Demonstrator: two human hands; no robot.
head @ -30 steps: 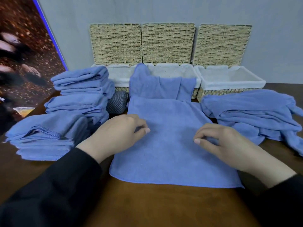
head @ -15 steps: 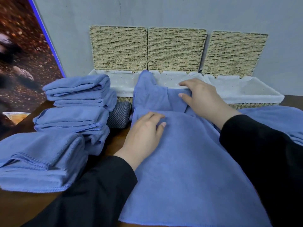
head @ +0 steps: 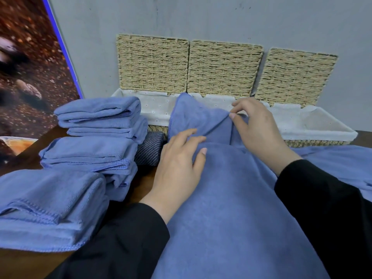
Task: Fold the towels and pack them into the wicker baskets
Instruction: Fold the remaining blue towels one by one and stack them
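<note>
Since half a second ago your right hand (head: 259, 129) has closed to pinch the far edge of the soft blue microfibre towel (head: 231, 208), while your left hand (head: 179, 166) presses it flat with relaxed fingers. It lies on the tabletop, long axis toward the lined wicker baskets (head: 314, 125). Light and limp, it probably handles best from its corners.

A single head-worn view looks forward and down from close above the person's hands. The left hand (head: 179, 166) and right hand (head: 255, 127) fill the middle. Beyond the fingertips stand the wicker baskets (head: 314, 135) against the grey wall (head: 201, 17); left of the fingers lie folded towels (head: 96, 115).
</note>
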